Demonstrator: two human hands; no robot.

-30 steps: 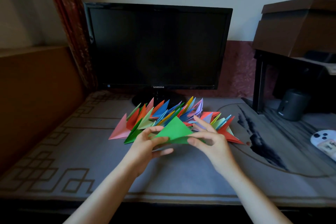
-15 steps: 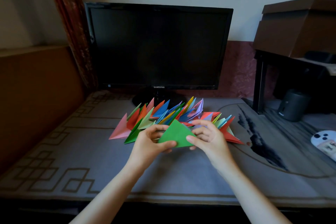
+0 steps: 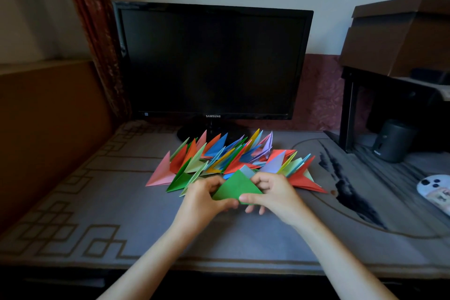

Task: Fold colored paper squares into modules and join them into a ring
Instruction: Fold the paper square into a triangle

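Both hands [image 3: 239, 196] pinch the green module [image 3: 235, 186] at frame centre; uneven pressure could skew its crease.

Dark monitor [image 3: 211, 61] on patterned desk mat [image 3: 121, 214]; cardboard box [image 3: 399, 34], black speaker [image 3: 390, 140] right.

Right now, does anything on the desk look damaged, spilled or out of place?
Nothing stands out. The left hand and right hand pinch the green triangle; the folded modules lie heaped behind it, none visibly torn.
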